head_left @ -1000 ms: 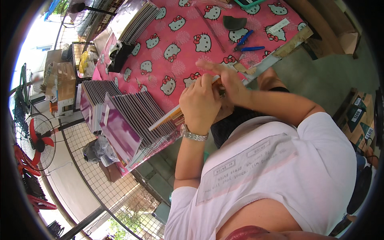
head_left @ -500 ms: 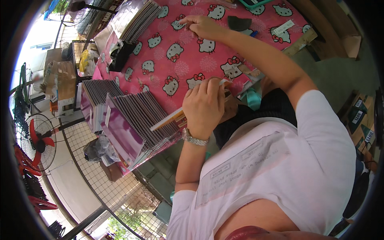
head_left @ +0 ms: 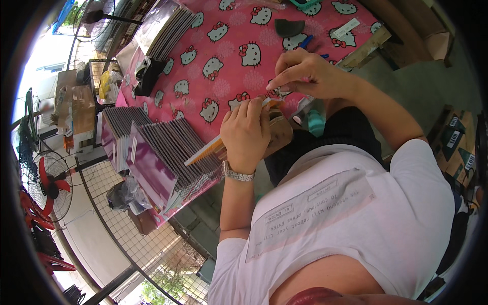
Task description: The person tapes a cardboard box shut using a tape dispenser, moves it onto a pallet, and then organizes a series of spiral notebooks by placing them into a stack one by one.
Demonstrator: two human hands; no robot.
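Observation:
My left hand, with a metal watch on its wrist, is closed over a long, thin yellow-and-white strip, perhaps the edge of a booklet. The strip lies slanted at the table's near edge. Below the fingers is a brown, box-like piece, partly covered by the hand. My right hand is near the strip's far end with thumb and fingers pinched together. Whatever is in that pinch is too small to tell. To the left stand stacks of spiral-bound notebooks with purple covers.
A pink table cover with cartoon cats lies under everything. On it are another notebook stack, a black holder, a dark grey block, blue pens and a teal tray. A red-bladed fan stands at the left.
My right hand has come back from the far part of the table to beside the strip, its fingers now pinched. The left hand keeps its hold. The view has shifted slightly.

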